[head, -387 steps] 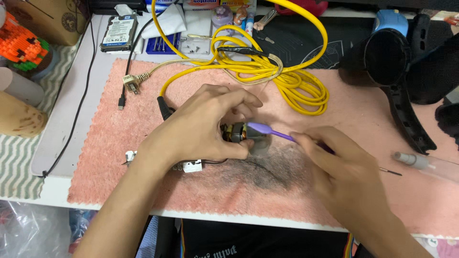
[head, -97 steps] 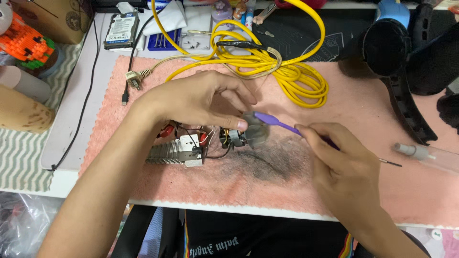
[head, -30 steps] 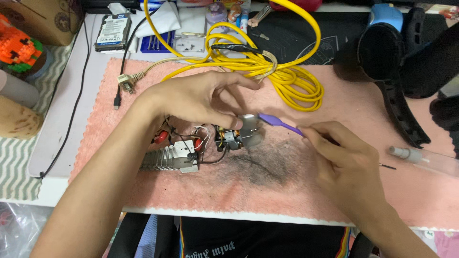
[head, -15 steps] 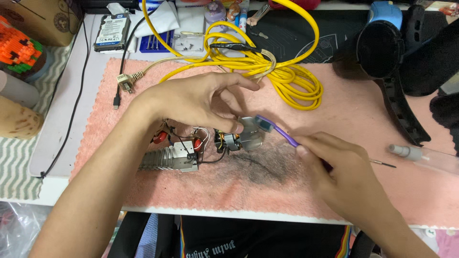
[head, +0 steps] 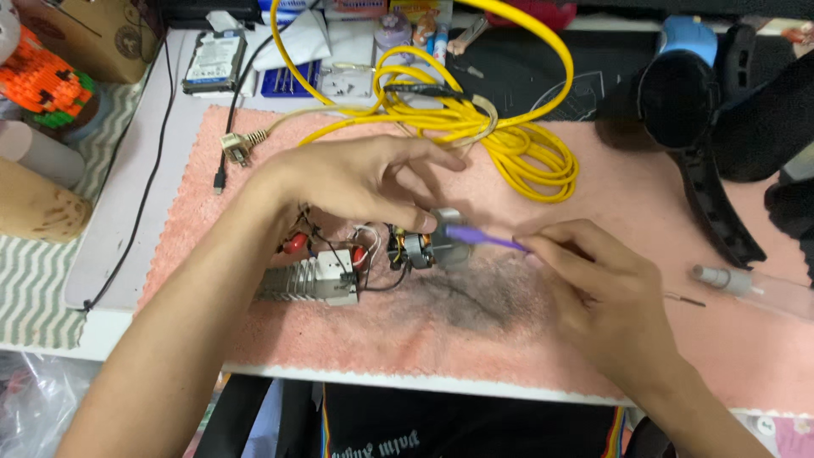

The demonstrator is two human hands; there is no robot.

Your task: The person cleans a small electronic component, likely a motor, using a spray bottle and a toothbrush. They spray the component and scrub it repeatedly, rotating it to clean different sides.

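right hand (head: 606, 293): nearest us, at the front of the pink mat (head: 729, 339). We saw its grip pinched shut on the purple tool (head: 483, 239), thin handle between fingertips, tip laid against the motor.
purple tool: slim, stiff-looking plastic stick; we judged it light and a bit bendy, best held far back as the hand did.
left hand (head: 356, 178): came in from the left, fingers curled over the motor assembly (head: 415, 248), fingertips pressed on its top. We logged the grip as closed loosely on it, steadying rather than lifting.
motor assembly: sat mid-mat, on a dark sooty patch. Small grey round end cap, copper windings, thin red, white and black wires running left to a white block and a coil of silvery heater wire (head: 297, 282).
handling: we judged it light but awkward, rigid motor body with floppy fragile wiring; hold belongs on the metal motor body, not on wires or coil. Probably dirty, so slippery dust was possible.
counter (head: 127, 229): white, carried the mat.
clear pen-like tube (head: 746, 284): lay right of the hand, apart from it.
yellow cable (head: 509, 144): coiled behind the hands, on the mat's far edge.
black housing (head: 695, 110): far right, large, dark, open-ended.
hard drive (head: 214, 61): far left, beside a black lead.
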